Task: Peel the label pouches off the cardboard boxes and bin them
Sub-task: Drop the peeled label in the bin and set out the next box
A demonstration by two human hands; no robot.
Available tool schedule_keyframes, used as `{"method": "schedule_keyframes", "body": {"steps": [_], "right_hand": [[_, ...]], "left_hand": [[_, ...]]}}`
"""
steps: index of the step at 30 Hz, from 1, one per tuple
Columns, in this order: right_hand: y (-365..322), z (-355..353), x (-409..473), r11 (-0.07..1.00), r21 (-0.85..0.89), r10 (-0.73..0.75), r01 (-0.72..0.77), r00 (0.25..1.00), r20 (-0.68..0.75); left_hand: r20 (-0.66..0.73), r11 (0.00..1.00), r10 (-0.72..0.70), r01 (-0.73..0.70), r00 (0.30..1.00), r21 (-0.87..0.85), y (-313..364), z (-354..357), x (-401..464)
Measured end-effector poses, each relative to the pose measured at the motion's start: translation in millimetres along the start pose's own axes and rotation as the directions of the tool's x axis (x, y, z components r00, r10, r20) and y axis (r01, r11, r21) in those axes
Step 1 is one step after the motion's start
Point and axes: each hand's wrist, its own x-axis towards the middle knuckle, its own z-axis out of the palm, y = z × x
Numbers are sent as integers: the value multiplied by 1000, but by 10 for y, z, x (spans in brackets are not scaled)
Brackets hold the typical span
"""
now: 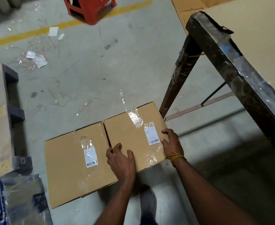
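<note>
Both hands on the right-hand cardboard box (133,135). Left hand (121,157) lies on its top near the near-left corner, fingers spread and slightly bent. Right hand (171,142) clasps the box's right edge, thumb touching the label pouch (152,135), which is stuck flat on top under clear film. Left-hand cardboard box (75,163) sits just beside it on the concrete floor (101,62), its own label pouch (90,157) on top. Table leg (177,78) nearby on the right. Red stool (89,8) well beyond.

Littered concrete floor (88,75); red stool (89,8), perhaps plastic; dark trestle (230,65)
</note>
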Motion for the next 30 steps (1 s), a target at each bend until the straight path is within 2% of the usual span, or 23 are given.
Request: {"method": "schedule_keyframes", "body": {"steps": [6, 10, 15, 18, 21, 26, 30], "right_hand": [[-76, -77, -116, 999, 21, 33, -33, 999, 1], [-318, -332, -389, 999, -20, 35, -36, 998, -42], [-794, -855, -1087, 999, 11, -38, 39, 992, -119], [-1123, -1141, -1670, 995, 15, -96, 101, 979, -182], [-1461, -1406, -2357, 989, -10, -145, 147, 960, -241], [-2070, -1764, -3679, 978, -58, -208, 201, 915, -347], [-2469, -2055, -4799, 977, -72, -211, 201, 854, -476]], "left_hand": [[-4, 982, -133, 131, 991, -134, 150, -110, -17], [-75, 986, -42, 29, 996, -167, 228, -395, -219], [-122, 951, 102, -133, 987, -278, 321, -964, -738], [-71, 896, 105, -126, 992, -427, 410, -1485, -1142], [-63, 850, 136, -150, 989, -506, 472, -2102, -1585], [-79, 803, 237, -241, 968, -546, 479, -3269, -2327], [-51, 786, 388, -359, 920, -503, 489, -4174, -2960]]}}
